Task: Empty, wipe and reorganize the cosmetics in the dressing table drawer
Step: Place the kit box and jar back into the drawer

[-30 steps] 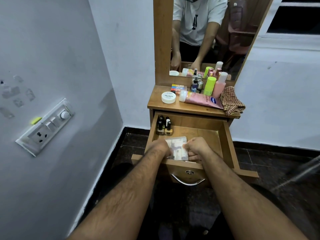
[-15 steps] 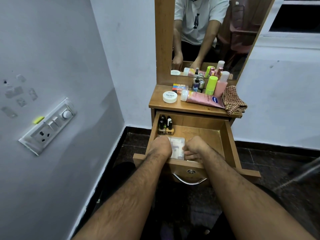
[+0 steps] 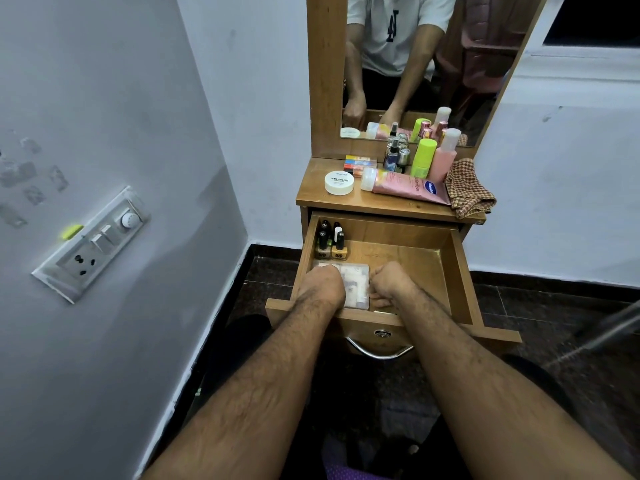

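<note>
Both hands, left [image 3: 322, 284] and right [image 3: 389, 282], curl their fingers onto the sides of a clear box [image 3: 353, 284] lying at the front left of the open drawer [image 3: 460, 271]. Pushed back carelessly, it might topple the nail polish bottles [image 3: 330, 242] just behind. The fingertips and the box's contents are hard to make out.

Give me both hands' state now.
Left hand: closed on the clear box in the drawer.
Right hand: closed on the same box.
</note>
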`<state>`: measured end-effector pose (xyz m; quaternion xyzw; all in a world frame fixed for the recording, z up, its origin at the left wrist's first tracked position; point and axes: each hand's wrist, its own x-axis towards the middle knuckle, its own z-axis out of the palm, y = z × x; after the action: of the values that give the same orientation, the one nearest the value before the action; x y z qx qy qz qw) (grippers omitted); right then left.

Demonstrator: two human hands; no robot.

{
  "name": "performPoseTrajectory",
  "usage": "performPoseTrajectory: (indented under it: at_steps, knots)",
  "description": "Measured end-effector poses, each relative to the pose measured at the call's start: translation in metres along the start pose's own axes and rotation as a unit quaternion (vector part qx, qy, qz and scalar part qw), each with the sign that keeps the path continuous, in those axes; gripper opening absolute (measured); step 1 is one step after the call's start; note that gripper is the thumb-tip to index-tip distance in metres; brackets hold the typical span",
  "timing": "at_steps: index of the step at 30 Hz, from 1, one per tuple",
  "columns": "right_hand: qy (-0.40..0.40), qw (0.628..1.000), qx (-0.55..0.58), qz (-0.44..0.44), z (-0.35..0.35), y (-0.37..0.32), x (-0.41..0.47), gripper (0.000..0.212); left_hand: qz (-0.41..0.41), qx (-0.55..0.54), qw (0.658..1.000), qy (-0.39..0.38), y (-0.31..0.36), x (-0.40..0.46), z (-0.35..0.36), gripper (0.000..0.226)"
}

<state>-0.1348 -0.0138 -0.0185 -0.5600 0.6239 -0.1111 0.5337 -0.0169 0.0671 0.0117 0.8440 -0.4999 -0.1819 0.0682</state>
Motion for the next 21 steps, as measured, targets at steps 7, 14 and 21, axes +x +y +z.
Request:
performPoseTrajectory:
  at_steps: [7, 14, 21]
  knots:
    - [0.018, 0.999, -0.037, 0.011, 0.006, -0.001, 0.003, 0.017, 0.01, -0.003, 1.0, 0.003, 0.001, -0.002, 0.0, 0.017]
    - [0.151, 0.983, -0.08, -0.07, -0.001, -0.01, -0.011, 0.009, 0.027, -0.093, 0.993, 0.063, -0.004, 0.001, -0.007, 0.016]
    - [0.217, 0.949, -0.046, -0.224, -0.018, -0.057, -0.012, 0.011, 0.034, -0.24, 0.949, 0.199, -0.003, 0.036, -0.051, 0.016]
